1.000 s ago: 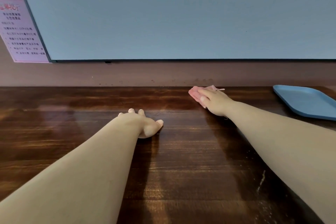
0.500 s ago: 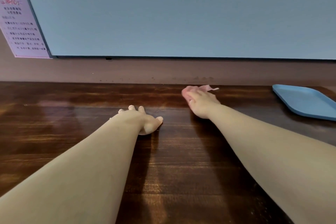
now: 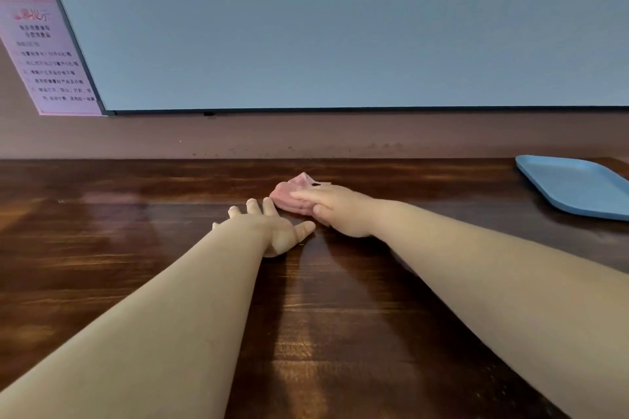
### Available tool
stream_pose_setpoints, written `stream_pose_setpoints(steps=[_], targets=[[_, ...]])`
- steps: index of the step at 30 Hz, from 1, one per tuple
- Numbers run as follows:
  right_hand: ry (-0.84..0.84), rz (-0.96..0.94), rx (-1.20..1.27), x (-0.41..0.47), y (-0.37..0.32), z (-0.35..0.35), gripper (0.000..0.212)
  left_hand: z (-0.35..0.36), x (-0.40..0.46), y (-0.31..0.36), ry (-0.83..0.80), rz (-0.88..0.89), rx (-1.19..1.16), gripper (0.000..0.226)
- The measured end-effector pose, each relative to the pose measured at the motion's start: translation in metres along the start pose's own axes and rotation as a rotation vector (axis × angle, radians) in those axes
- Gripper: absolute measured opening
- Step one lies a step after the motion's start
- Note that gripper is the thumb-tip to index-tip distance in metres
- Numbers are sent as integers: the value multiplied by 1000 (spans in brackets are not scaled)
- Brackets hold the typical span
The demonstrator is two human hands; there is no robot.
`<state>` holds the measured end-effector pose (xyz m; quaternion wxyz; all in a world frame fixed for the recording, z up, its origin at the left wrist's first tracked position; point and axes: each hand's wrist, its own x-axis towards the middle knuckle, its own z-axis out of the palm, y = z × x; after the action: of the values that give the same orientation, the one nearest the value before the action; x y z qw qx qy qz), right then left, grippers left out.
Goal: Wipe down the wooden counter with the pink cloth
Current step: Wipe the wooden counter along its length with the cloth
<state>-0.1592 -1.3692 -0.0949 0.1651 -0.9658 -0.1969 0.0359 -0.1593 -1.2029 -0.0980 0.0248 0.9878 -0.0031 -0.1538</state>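
Observation:
A dark wooden counter (image 3: 136,248) fills the lower half of the head view. My right hand (image 3: 335,209) presses a crumpled pink cloth (image 3: 289,192) flat against the counter near the back middle, fingers lying over it and pointing left. My left hand (image 3: 272,226) rests palm down on the wood just in front and left of the cloth, fingers spread, holding nothing. Its fingertips nearly touch the cloth's near edge. Part of the cloth is hidden under my right palm.
A blue tray (image 3: 575,187) lies at the counter's back right. A brown wall ledge (image 3: 306,136) runs behind the counter, with a large grey-blue panel (image 3: 340,27) above it. A pink notice (image 3: 44,54) hangs at the upper left.
My right hand has slid the pink cloth leftward along the back of the counter, ending close to my left hand. The left hand has stayed planted.

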Motion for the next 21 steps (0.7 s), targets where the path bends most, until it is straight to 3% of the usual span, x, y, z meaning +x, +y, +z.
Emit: stream_pose_setpoints(steps=[3,8,12,13,17,19,21], targets=[[133,306,-90,4,2,4,50,2,2,1,-5,-6,-6,101],[60,105,-9,-13,14,3,52,3,5,2,8,-9,15,100],[254,477,-74,-25,45,-3,47,6,6,1,6,-19,-21,100],[229,486,-105,-24,43,-1,44,7,6,1,10,-22,-23,99],[91,172,-50,-37,43,-1,49,6,3,3,14,-26,-36,97],[98,205,-48,-42,59,-9,52,6,1,3,20,-31,-44,95],[174,386,-61,-45,69,-11,54,8,-2,2,24,-22,-46,93]])
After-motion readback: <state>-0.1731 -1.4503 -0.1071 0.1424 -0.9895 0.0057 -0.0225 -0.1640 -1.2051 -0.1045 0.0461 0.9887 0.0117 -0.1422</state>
